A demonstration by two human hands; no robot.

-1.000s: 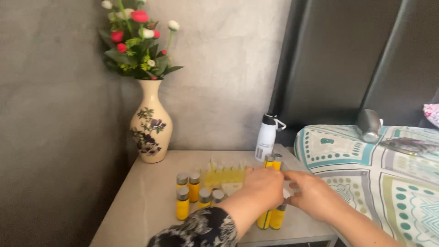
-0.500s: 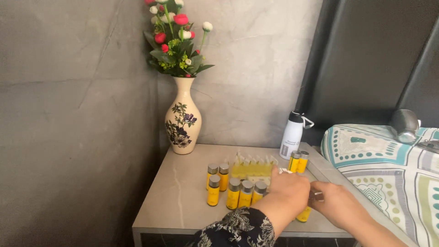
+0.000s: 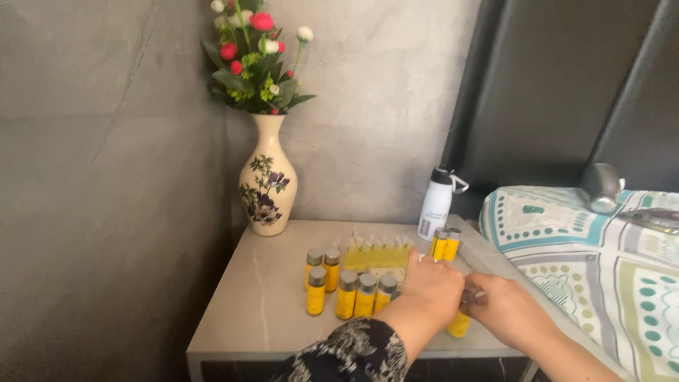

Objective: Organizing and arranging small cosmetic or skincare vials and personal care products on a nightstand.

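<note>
Left hand: the left hand (image 3: 433, 283) lies knuckles up over the near right part of the surface (image 3: 269, 304), fingers curled down; what its grip closes on cannot be told, since the palm hides it.
Right hand: the right hand (image 3: 503, 308) comes in from the right, touching the left hand; its grip is pinched on a small grey cap (image 3: 472, 296).
Held bottle: the yellow bottle (image 3: 458, 325) under that cap stands at the near right edge of the surface, its lower body showing below the two hands.
Near bottles: a cluster of yellow bottles with grey caps (image 3: 346, 286) stands just left of the left hand, upright, close together.
Far bottles: a pair of yellow bottles (image 3: 445, 243) stands beyond the hands, near the white flask (image 3: 436, 205).
Clear tray: a clear tray of small yellow vials (image 3: 375, 255) lies between the cluster and the pair.
Vase: a cream flowered vase (image 3: 267, 185) stands at the far left corner.
Bed: a patterned bedcover (image 3: 594, 247) lies to the right.
</note>
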